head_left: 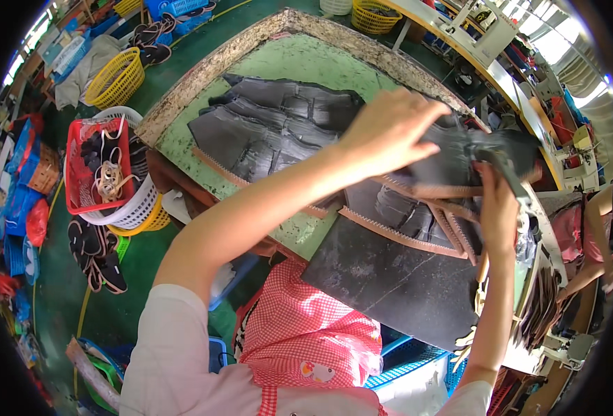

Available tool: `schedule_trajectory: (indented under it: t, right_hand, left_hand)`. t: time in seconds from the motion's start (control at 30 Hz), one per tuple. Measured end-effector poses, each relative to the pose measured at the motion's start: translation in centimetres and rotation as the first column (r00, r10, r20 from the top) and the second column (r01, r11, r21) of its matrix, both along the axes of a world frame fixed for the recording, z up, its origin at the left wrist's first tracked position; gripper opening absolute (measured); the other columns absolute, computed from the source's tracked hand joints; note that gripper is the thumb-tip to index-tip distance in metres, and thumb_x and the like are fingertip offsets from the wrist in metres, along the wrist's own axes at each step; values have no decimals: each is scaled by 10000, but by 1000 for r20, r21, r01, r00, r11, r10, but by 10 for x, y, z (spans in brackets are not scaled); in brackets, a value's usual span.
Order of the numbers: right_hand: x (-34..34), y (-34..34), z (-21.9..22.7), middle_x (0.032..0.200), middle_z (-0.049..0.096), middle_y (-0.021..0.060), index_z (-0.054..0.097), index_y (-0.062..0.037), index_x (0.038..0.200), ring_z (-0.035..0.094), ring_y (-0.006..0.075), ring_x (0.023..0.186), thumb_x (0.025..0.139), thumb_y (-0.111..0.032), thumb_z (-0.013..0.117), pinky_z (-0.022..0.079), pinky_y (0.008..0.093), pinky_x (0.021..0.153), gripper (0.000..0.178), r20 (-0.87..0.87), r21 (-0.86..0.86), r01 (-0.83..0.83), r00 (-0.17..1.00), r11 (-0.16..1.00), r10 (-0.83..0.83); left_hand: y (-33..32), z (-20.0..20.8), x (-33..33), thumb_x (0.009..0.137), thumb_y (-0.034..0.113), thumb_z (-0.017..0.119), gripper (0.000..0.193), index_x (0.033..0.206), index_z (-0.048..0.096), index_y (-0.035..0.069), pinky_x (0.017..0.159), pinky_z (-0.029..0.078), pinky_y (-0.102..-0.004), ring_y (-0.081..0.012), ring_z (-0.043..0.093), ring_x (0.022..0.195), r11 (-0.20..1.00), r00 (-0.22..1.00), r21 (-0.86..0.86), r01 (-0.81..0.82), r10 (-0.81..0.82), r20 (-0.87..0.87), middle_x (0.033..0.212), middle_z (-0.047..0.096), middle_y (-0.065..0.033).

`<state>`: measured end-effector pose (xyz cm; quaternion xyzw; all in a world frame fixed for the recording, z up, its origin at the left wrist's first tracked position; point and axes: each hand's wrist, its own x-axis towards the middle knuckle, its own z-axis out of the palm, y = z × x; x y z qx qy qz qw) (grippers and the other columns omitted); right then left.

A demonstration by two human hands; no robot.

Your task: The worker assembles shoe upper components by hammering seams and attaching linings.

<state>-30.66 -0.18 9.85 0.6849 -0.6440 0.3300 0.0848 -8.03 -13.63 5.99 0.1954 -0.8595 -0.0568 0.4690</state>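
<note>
Black panels (pixel 251 132) with brown zigzag-cut edges lie overlapped on a green-topped worktable (pixel 306 59). They look like leather or synthetic shoe material and carry shiny streaked patches. My left hand (pixel 393 132) hovers over the pile, thumb and fingers apart, with nothing visible between them. On the right, my right hand (pixel 498 211) grips a raised black panel (pixel 452 159) by its edge. That panel is smeared by motion, and part of my grip is hidden under it. More edged panels (pixel 410 215) sit below, beside a plain dark sheet (pixel 396 274) at the table's near side.
A rough, worn rim (pixel 209 76) borders the table. To the left, a red basket (pixel 77 166) rests on a white basket; a yellow basket (pixel 116 78) stands farther back. Sewing machines (pixel 493 38) line the right, where another person's arm (pixel 590 256) shows.
</note>
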Motion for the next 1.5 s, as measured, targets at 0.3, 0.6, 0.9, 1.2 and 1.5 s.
schedule_trajectory:
  t: [0.3, 0.6, 0.9, 1.2, 1.5]
  right_hand:
    - [-34, -3, 13, 933, 704, 24, 625, -19, 1221, 345, 10, 535, 1057, -158, 506, 281, 218, 465, 246, 198, -51, 123, 974, 991, -111]
    - [151, 19, -2, 774, 638, 153, 580, 9, 1034, 684, 289, 646, 1003, -79, 569, 508, 398, 597, 93, 451, 337, -404, 862, 851, 230]
    - [164, -84, -99, 1053, 681, 232, 617, 16, 1188, 674, 406, 988, 974, -141, 529, 519, 474, 829, 280, 90, 401, -293, 955, 868, 281]
    - [199, -48, -83, 889, 621, 226, 577, -7, 1042, 664, 422, 726, 939, -90, 592, 531, 476, 578, 133, 113, 378, -356, 934, 855, 339]
    - [113, 109, 13, 808, 649, 227, 530, -30, 1071, 662, 437, 772, 841, -69, 661, 512, 504, 646, 267, 579, 404, -591, 756, 698, 306]
  left_hand:
    - [-8, -47, 185, 737, 210, 828, 338, 978, 616, 105, 941, 457, -411, -278, 531, 1070, 991, 839, 124, -56, -21, 543, 1050, 603, -43]
    - [24, -47, 200, 711, 168, 823, 358, 971, 589, 93, 918, 457, -412, -289, 550, 1041, 968, 870, 239, -79, -50, 490, 977, 636, -45]
    - [56, -30, 186, 788, 136, 665, 181, 933, 563, 98, 748, 465, -442, -318, 623, 850, 962, 903, 240, 132, -216, 372, 837, 614, -81]
    - [131, 38, 197, 906, 260, 679, 329, 1124, 591, 30, 739, 517, -412, -362, 676, 859, 672, 812, 739, 61, -463, 355, 955, 666, -165]
    - [154, -81, 76, 885, 218, 665, 175, 957, 686, 60, 717, 526, -473, -358, 688, 825, 462, 809, 827, 321, -588, 14, 846, 692, -164]
